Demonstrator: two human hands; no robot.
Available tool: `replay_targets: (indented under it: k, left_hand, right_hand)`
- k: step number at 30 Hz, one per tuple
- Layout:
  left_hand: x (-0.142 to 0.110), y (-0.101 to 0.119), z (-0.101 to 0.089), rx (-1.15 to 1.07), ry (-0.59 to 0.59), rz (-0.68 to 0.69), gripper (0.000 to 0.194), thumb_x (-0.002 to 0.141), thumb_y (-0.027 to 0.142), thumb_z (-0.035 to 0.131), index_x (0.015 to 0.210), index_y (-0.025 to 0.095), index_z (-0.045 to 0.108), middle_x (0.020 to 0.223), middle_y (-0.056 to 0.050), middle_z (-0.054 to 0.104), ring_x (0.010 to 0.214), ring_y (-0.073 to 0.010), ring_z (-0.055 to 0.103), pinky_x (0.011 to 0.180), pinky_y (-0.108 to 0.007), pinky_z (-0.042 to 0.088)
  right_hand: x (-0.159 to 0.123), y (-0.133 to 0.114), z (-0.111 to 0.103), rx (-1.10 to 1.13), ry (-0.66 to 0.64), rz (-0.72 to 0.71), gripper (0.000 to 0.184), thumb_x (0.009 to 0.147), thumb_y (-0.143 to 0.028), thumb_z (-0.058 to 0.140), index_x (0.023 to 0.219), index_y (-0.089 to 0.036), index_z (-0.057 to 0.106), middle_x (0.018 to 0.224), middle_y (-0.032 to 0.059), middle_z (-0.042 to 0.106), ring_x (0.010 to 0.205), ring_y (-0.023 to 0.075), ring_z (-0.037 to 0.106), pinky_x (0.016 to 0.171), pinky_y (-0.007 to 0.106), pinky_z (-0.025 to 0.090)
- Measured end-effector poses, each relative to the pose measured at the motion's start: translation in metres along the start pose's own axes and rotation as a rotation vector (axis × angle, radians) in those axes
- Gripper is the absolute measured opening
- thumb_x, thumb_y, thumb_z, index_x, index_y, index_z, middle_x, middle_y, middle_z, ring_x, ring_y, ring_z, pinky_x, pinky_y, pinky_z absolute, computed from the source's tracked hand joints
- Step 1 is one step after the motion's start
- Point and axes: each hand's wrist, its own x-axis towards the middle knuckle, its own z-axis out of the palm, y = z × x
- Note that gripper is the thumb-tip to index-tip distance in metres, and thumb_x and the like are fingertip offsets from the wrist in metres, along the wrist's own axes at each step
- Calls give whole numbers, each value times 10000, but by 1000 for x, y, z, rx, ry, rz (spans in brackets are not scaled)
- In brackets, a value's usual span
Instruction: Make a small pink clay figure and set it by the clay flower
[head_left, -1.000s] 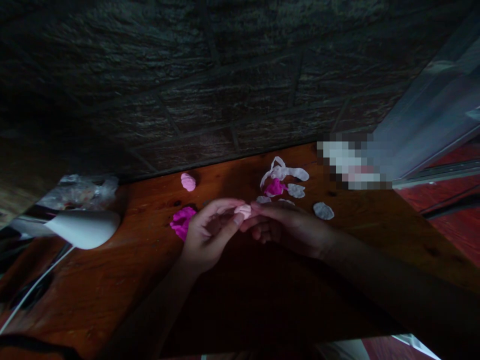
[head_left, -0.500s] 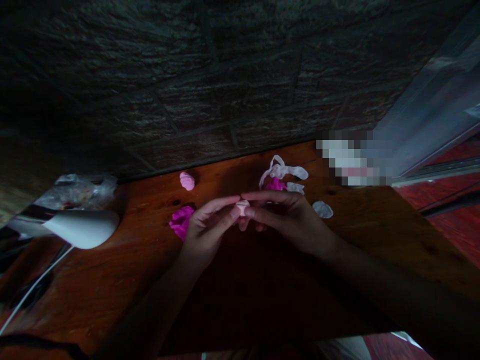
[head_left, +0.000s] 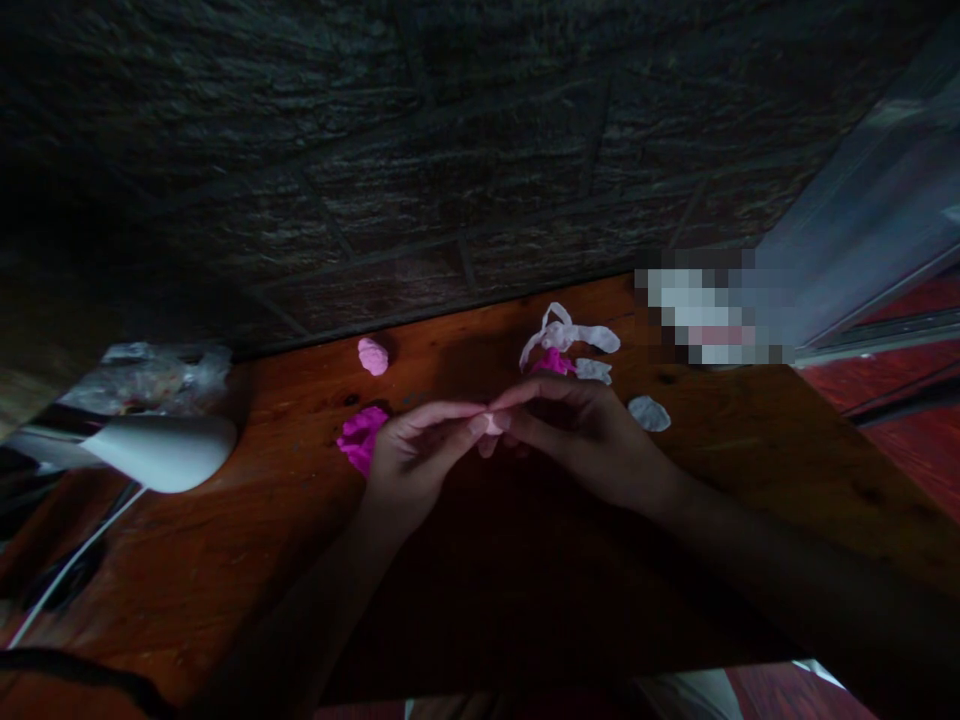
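Between the fingertips of both hands is a small pale pink lump of what looks like modelling clay [head_left: 492, 424], mostly covered by the fingers. My left hand [head_left: 420, 450] pinches it from the left with thumb and forefinger. From the other side, my right hand [head_left: 581, 430] pinches it the same way. A magenta crumpled piece [head_left: 361, 437] lies just left of my left hand, and a lighter pink lump [head_left: 373, 356] sits farther back. Beyond my right hand are thin whitish strips [head_left: 574, 336], another magenta piece [head_left: 553, 361] and a whitish flat piece [head_left: 648, 413].
A white rounded object [head_left: 169, 452] with a cable stands at the left, beside a clear plastic bag [head_left: 146, 378]. A dark stone wall [head_left: 420, 170] rises behind the wooden table [head_left: 300, 560]. A blurred-out pale item [head_left: 701, 318] rests at the back right.
My right hand has shifted from touching the pale pink lump's right side to pinching it with thumb and forefinger. My left hand keeps its hold. Less of the lump shows.
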Motion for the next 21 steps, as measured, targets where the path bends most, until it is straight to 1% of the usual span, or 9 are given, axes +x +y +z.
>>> replay_targets:
  k: [3,5,8,11,13,16,17,19,21]
  left_hand:
    - [-1,6,2,111,16,65,65,835,236,838,900,230,834,1025,-72,831,915,-196,780,873,-349,645]
    - [-2,9,3,167,20,118,51,839,221,832,889,227,829,1079,-88,822,996,-216,776,911,-367,639]
    - [-3,10,5,209,1,171,53,855,193,808,890,229,824,1117,-95,812,1069,-230,762,942,-386,632]
    - [-4,9,6,193,-20,165,72,862,171,787,892,230,818,1165,-88,805,1102,-226,755,963,-387,624]
    - [-4,8,7,178,-22,153,52,856,177,796,875,222,812,1087,-82,821,1061,-214,762,954,-372,622]
    - [-3,5,8,128,-18,123,19,868,214,801,850,209,797,828,-42,808,787,-156,750,805,-306,627]
    - [-3,4,8,88,-4,103,23,867,227,808,865,210,794,792,-29,799,722,-138,729,756,-283,618]
    - [-2,1,6,-16,25,39,111,847,242,834,952,229,798,866,-23,818,724,-127,729,731,-259,602]
    - [0,-2,4,-103,14,-28,198,820,247,861,1012,255,810,953,-24,830,779,-129,743,756,-253,598]
  right_hand:
    - [2,1,-1,77,-5,52,261,863,-380,822,1050,-212,752,839,16,787,761,157,747,729,307,616]
    - [2,2,-2,107,-23,49,247,869,-342,818,1069,-210,758,868,19,800,790,163,761,757,319,628]
    - [1,5,-3,72,-34,7,164,887,-310,797,1005,-197,795,880,33,811,811,171,768,805,343,634]
    - [0,8,-2,15,16,-79,121,863,-303,818,943,-212,813,826,28,804,783,176,761,818,358,629]
    - [-2,8,-1,-43,45,-155,92,851,-300,828,903,-225,815,795,24,793,786,183,757,831,367,625]
    - [-3,6,1,-152,69,-239,52,859,-280,819,886,-236,813,845,38,801,888,207,766,892,383,611]
    - [-3,5,1,-179,67,-247,52,868,-275,812,900,-236,812,862,41,804,900,210,767,895,383,609]
    - [-3,4,1,-191,52,-235,100,887,-266,794,981,-236,803,889,41,808,871,202,767,866,377,616]
    - [-3,4,0,-162,26,-205,194,901,-247,778,1095,-239,782,906,31,812,806,184,763,816,362,630]
